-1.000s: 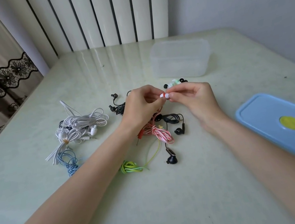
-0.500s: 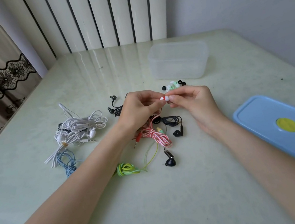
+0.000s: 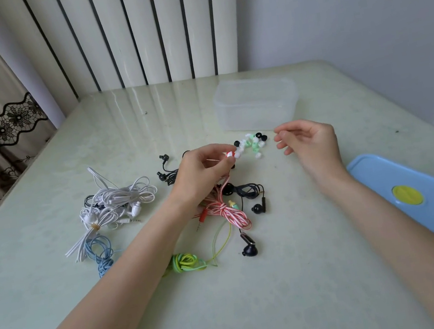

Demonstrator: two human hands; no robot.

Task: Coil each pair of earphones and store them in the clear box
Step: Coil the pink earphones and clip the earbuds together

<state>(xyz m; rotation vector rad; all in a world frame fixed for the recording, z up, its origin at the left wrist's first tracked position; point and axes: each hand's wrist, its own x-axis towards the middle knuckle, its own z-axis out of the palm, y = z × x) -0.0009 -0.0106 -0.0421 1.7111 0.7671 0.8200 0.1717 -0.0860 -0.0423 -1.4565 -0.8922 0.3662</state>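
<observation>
My left hand (image 3: 199,171) pinches the earbud end of the red-and-white striped earphones (image 3: 228,211), whose cord trails down onto the table. My right hand (image 3: 310,143) hovers to the right, fingers apart, holding nothing. The clear box (image 3: 256,104) stands open behind the hands. On the table lie white earphones (image 3: 118,201), blue earphones (image 3: 100,252), green-yellow earphones (image 3: 186,262) and black earphones (image 3: 246,191).
Loose ear tips (image 3: 251,142) in white, green and black are scattered just in front of the box. The blue lid (image 3: 429,203) with a yellow disc lies at the right edge. A radiator and a curtain stand beyond the table's far edge.
My right hand has let go of the earbud and moved away to the right, opening. My left hand still holds the striped earphones' bud.
</observation>
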